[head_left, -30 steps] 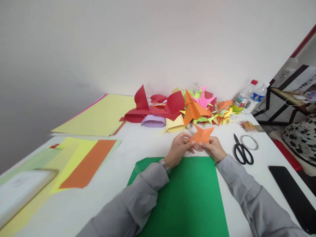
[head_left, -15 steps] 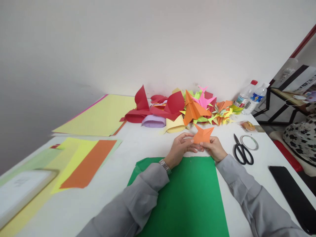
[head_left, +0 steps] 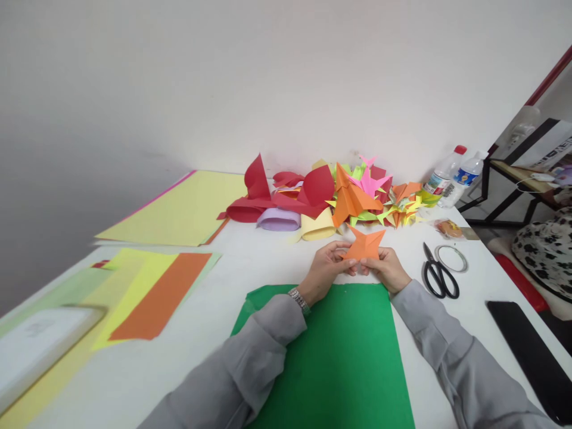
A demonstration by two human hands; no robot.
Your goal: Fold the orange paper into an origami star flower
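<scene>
Between my two hands an orange folded paper star stands raised, its points turned up and outward. My left hand is closed on its lower left part, thumb in front and fingers behind. At the lower right, my right hand pinches the paper with the thumb on the near face; most of its fingers are hidden behind. Below both hands lies a green sheet. Just past the star sit a pale yellow paper crown and a larger orange folded paper piece.
Black-handled scissors, a tape roll and a black phone-like slab lie to the right. Two bottles stand at the back. Coloured sheets and a white box are on the left. Another person's patterned clothing shows at right.
The star has shifted slightly left and faces me a little flatter. My left thumb has slid down along its lower edge, and my fingers have drawn in behind it.
</scene>
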